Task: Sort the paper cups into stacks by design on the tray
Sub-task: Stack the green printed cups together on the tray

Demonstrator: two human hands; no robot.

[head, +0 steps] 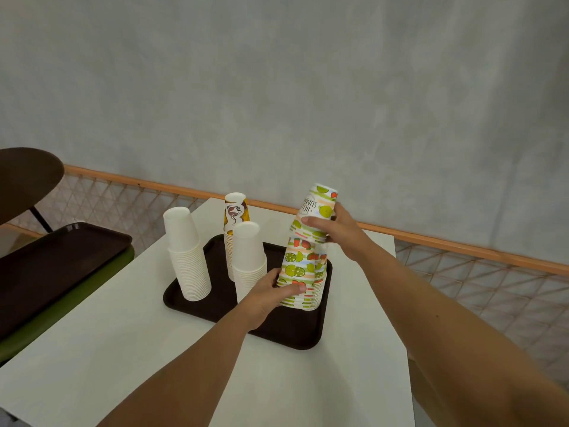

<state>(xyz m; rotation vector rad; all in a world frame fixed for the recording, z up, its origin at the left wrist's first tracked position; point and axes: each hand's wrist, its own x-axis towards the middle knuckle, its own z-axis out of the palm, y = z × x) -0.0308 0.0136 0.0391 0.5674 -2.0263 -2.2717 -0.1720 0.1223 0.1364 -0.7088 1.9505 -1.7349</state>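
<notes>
A dark brown tray (286, 331) lies on the white table. On it stand upside-down cup stacks: a plain white stack (187, 257) at the left edge, a second plain white stack (248, 257) in the middle, and a yellow-and-brown coffee-print stack (234, 215) behind it. At the right stands a tall lime-and-fruit print stack (303, 266), leaning slightly. My left hand (271, 295) grips its lower part. My right hand (337, 231) grips the upper lime-print cups (318, 208), which tilt to the right where they meet the stack.
The white table (123, 349) runs left and front of the tray. A second dark tray (55, 266) rests on a green seat at the left, with a round dark tabletop (27, 177) behind. An orange rail with mesh (462, 241) borders the far side.
</notes>
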